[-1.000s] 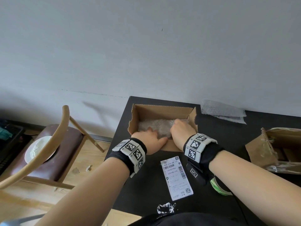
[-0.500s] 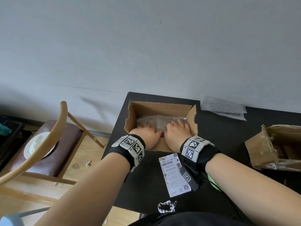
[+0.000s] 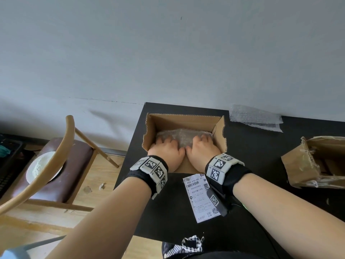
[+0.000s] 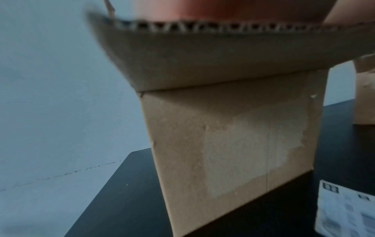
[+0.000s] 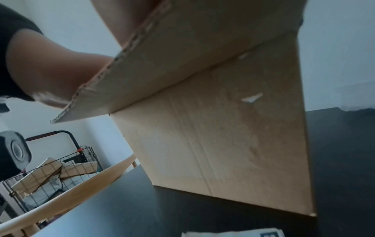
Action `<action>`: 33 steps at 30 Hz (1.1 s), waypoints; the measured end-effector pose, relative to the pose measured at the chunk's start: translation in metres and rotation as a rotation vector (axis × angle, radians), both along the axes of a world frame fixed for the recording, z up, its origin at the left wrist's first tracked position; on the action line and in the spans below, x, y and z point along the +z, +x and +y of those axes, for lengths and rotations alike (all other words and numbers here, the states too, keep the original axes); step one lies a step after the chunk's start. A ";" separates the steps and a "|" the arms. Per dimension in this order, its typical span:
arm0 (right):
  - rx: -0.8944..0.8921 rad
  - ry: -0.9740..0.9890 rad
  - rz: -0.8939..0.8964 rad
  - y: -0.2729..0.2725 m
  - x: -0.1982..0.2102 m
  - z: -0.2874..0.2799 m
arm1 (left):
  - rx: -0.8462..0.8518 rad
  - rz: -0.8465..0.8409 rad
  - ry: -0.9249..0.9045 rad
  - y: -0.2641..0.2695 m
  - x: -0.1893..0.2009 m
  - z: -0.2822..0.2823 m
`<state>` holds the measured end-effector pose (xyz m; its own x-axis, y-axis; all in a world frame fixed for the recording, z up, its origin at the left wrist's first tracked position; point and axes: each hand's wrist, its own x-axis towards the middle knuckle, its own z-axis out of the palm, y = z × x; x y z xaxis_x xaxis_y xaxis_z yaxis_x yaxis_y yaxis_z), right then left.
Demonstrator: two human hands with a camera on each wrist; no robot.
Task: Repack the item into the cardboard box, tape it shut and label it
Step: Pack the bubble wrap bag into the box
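Observation:
An open cardboard box (image 3: 183, 120) stands at the far left of the black table (image 3: 168, 212). Inside it lies the item wrapped in bubble wrap (image 3: 183, 136). My left hand (image 3: 166, 149) and right hand (image 3: 202, 148) both reach over the near flap and press flat on the wrapped item, fingers spread. Both wrist views show only the box's near outer wall (image 4: 233, 136) (image 5: 233, 136) and the bent-down flap; the fingers are hidden there. A white shipping label (image 3: 200, 198) lies on the table just in front of the box.
A loose sheet of bubble wrap (image 3: 255, 118) lies at the back by the wall. A torn cardboard box (image 3: 317, 161) sits at the right. A wooden chair (image 3: 56, 165) with a plate on its seat stands left of the table. A wire basket (image 5: 52, 176) is beyond it.
Both hands have moved deeper into the box and spread flat over the wrapped item, which now lies lower in the box.

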<state>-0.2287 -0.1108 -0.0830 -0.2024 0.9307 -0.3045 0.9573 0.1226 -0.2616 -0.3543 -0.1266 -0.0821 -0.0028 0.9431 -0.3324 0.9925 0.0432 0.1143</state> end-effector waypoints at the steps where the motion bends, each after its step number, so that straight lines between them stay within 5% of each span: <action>1: 0.011 0.052 0.014 0.001 0.001 -0.003 | 0.009 0.006 0.061 0.001 -0.001 -0.004; 4: 0.050 0.125 0.087 0.004 -0.002 -0.010 | -0.002 0.017 0.200 0.003 -0.003 -0.014; 15: 0.252 0.019 0.122 0.014 0.008 -0.011 | -0.066 0.138 0.144 0.005 0.005 -0.014; 20: 0.209 -0.078 0.170 0.012 0.015 -0.003 | -0.054 0.096 0.145 0.008 0.016 -0.015; 29: 0.216 0.047 0.214 0.030 0.023 -0.010 | -0.077 0.003 -0.041 0.013 0.026 -0.004; 33: 0.189 0.300 0.456 0.044 0.037 -0.015 | -0.047 -0.026 0.133 0.027 0.038 0.003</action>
